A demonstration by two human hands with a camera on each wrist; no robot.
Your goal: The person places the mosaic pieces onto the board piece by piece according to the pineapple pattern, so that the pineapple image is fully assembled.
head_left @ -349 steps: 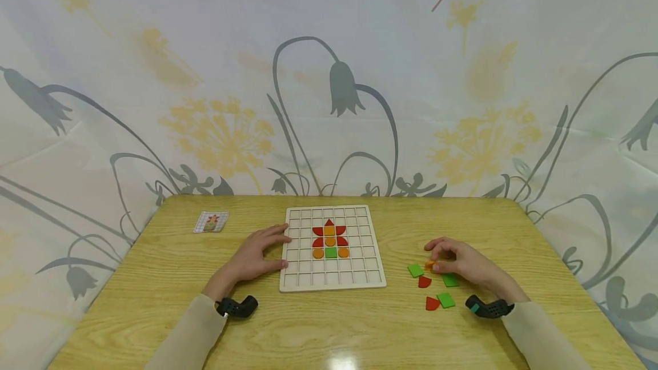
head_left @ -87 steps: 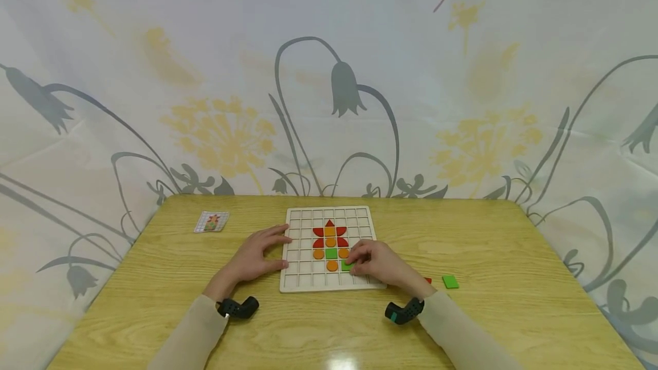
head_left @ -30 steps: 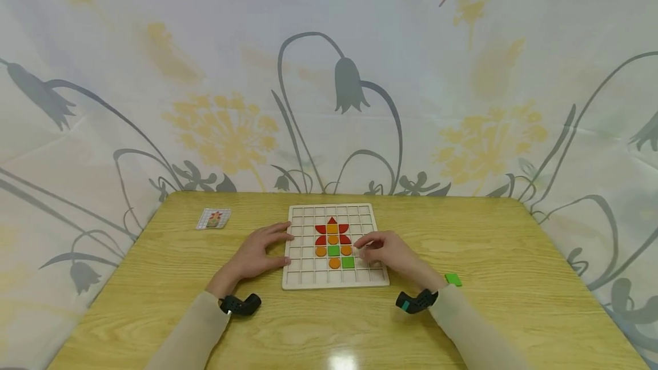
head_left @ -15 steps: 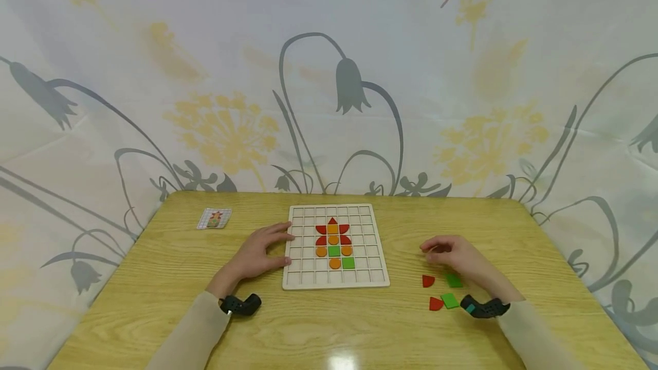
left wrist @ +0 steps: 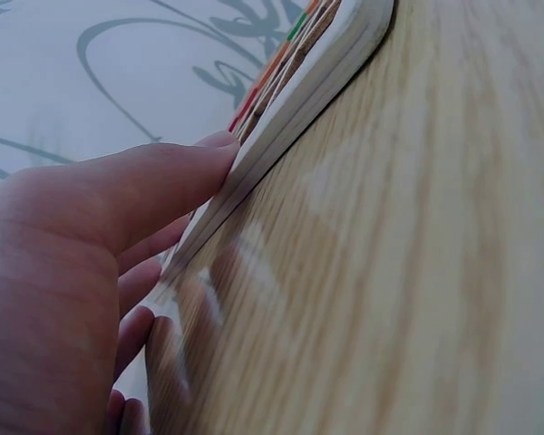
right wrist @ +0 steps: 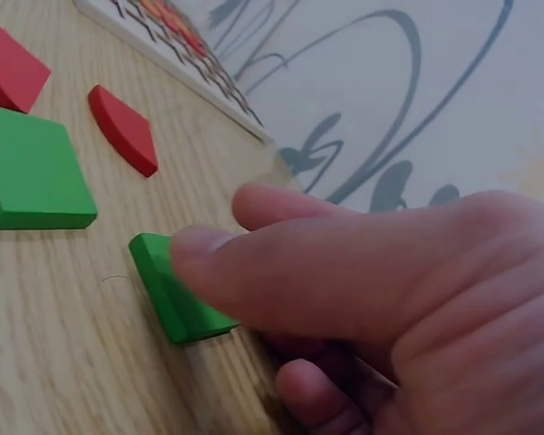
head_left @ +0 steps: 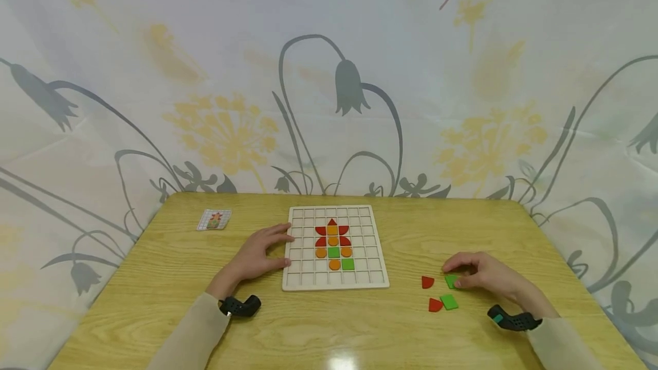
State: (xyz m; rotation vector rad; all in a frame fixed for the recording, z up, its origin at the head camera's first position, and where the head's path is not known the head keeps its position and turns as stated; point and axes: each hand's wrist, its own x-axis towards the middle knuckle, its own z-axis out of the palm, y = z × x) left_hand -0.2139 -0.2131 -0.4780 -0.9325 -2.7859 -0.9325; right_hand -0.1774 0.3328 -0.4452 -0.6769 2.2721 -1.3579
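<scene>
In the head view my left hand (head_left: 257, 256) rests at the left edge of a white grid board (head_left: 303, 278), fingers and thumb touching its rim. The left wrist view shows the thumb against the edge of the board (left wrist: 295, 113). Red, orange and green tiles form a figure on the grid; its lowest row has an orange round tile (head_left: 334, 265) and a green square tile (head_left: 348, 264). Right of the board, my right hand (head_left: 485, 273) pinches another green square tile (right wrist: 177, 294) between thumb and fingers, low at the tabletop. Its far side is hidden by the thumb.
Beside the right hand lie two red quarter-round tiles (head_left: 428, 282) and a loose green square tile (head_left: 449, 301). A small pattern card (head_left: 214, 220) lies at the back left of the wooden table (head_left: 288, 330). A flower-printed curtain (head_left: 231, 73) stands behind.
Earlier, an orange round tile and a green square tile joined the figure's lowest row. The right hand has since left the board, moved right to the loose tiles and taken hold of a green one. The left hand stays.
</scene>
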